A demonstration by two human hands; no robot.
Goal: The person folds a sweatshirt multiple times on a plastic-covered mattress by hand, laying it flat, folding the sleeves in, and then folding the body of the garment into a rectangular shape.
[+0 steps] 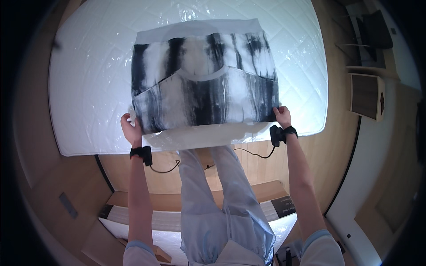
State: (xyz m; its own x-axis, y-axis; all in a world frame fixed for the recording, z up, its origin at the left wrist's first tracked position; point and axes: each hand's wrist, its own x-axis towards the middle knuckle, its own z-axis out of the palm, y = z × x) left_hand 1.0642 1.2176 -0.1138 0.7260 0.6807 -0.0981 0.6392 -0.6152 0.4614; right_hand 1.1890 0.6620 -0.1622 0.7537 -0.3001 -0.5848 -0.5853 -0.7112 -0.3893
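A black, white and grey streaked garment (206, 96) with a plain grey band along its far edge lies spread on a plastic-covered white mattress (93, 76). A curved grey neckline-like band crosses its middle, and the layer beneath shows beyond it. At the garment's near right corner, my right hand (283, 116) pinches the fabric between thumb and fingers. My left hand (131, 128) is beside the near left edge, thumb and fingers apart; whether it touches the cloth is unclear. Both wrists wear black strapped devices with cables.
Behind my legs is another plastic-wrapped mattress (166, 226) with a cardboard piece. A small wooden cabinet (364, 96) and a dark chair (376, 30) stand to the right. Thin cables run from both wrists towards my legs, over the wooden floor (133, 179).
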